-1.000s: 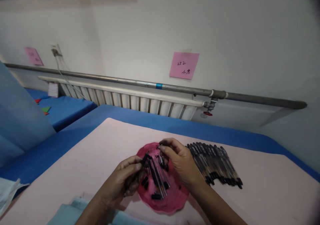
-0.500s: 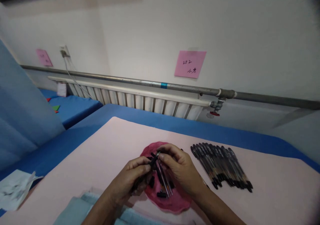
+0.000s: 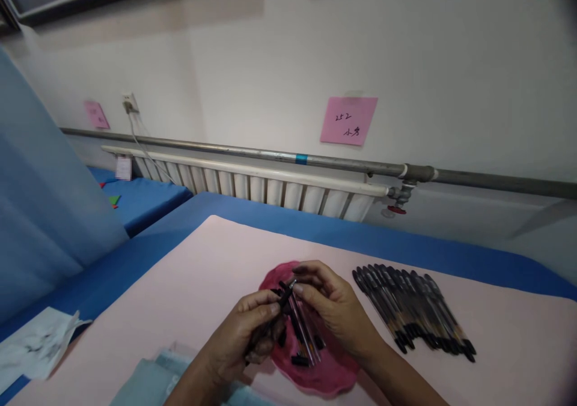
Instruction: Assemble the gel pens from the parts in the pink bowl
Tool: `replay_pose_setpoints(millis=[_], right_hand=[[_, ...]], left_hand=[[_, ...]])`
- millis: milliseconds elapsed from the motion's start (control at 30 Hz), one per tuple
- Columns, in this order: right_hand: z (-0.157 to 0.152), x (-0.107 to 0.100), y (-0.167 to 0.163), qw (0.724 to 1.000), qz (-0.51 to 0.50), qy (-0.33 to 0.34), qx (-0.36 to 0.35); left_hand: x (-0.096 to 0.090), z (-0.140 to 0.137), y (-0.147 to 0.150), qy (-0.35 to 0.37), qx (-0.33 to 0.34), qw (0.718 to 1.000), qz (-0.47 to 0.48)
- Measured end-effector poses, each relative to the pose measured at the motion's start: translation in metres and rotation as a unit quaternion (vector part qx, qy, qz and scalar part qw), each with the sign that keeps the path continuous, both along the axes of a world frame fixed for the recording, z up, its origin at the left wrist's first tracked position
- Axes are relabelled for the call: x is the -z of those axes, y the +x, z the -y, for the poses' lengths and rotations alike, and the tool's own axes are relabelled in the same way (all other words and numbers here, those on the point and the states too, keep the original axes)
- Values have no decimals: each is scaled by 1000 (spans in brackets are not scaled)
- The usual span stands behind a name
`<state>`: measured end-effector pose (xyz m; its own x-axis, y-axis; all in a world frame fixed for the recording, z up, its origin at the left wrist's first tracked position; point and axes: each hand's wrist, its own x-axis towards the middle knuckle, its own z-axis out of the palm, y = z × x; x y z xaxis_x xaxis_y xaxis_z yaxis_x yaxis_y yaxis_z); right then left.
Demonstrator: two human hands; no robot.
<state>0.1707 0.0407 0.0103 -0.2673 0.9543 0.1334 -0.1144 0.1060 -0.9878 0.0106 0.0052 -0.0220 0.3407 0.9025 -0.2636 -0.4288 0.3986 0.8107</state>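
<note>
While the head camera had drifted a little, so that the wall and radiator sat differently than a second before, both hands had stayed over the shallow red plastic dish point(image 3: 336, 377) on the pale pink table sheet point(image 3: 189, 286). The left hand point(image 3: 246, 337) was closed around a slim black pen part point(image 3: 283, 299), its thumb and forefinger pinching it so the tip pointed up and to the right. The right hand point(image 3: 331, 307) had drawn in from the far rim of the dish, where it had been a second earlier, until its fingertips met that tip; it pinched something small there, too small to identify. Judging from that closing of the gap, the two pieces were being fitted together just above the dish. Inside the dish lay a loose handful of clear pen tubes point(image 3: 306, 337) and short black caps point(image 3: 300, 361), some hidden under the hands. Just to the right of the dish, apart from it, a neat row of finished black pens point(image 3: 412, 313) lay side by side on the sheet. At the near left edge lay a crumpled white plastic bag point(image 3: 38, 346) on the blue table cover point(image 3: 135, 256), and a pink paper note point(image 3: 348, 121) was stuck to the far wall.
</note>
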Motion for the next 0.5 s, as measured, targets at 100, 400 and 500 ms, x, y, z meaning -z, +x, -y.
replay_pose_setpoints(millis=[100,400,500], right_hand=[[0,1,-1,1000,5,8,9],[0,9,-6,988,-59,-136,-51],[2,11,-8,988,-61,-137,-31]], left_hand=[[-1,1,2,23,-6,999,-24],[-7,4,6,20,-23,999,-24],[-6,4,5,20,-27,999,-25]])
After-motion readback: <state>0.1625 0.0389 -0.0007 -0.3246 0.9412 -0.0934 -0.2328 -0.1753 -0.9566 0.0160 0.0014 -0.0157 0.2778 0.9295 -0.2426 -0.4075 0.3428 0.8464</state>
